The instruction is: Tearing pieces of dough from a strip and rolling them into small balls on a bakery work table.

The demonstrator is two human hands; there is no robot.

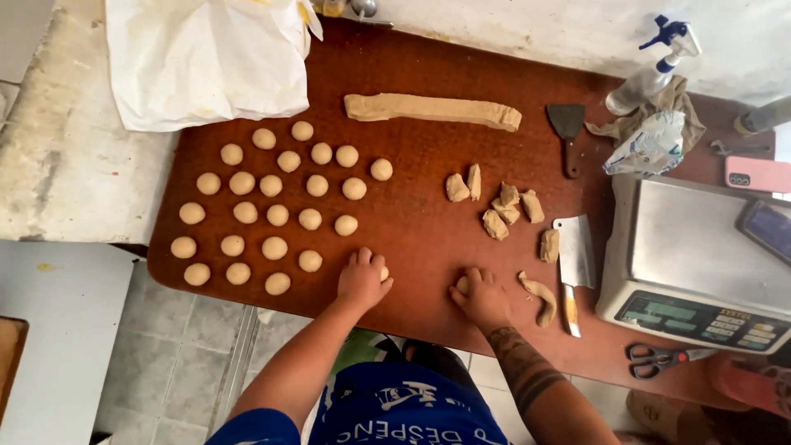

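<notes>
— Reddish-brown table [412, 222] fills your view, with a white bag [198, 58] at the far left and a scale [700, 255] at the right. Where are your hands?

— At the near edge. Your left hand [362, 280] lies cupped, fingers together, over a dough ball [383, 273] that peeks out at its right side. Your right hand [482, 297] curls over another dough piece [462, 285].

— And around them?

— Rows of rolled balls [276, 206] sit left of your left hand. Cut dough chunks [503, 206] lie beyond your right hand, a long dough strip [432, 109] farther back, and a cleaver [574, 264] just beside a curled dough scrap [540, 295].
</notes>
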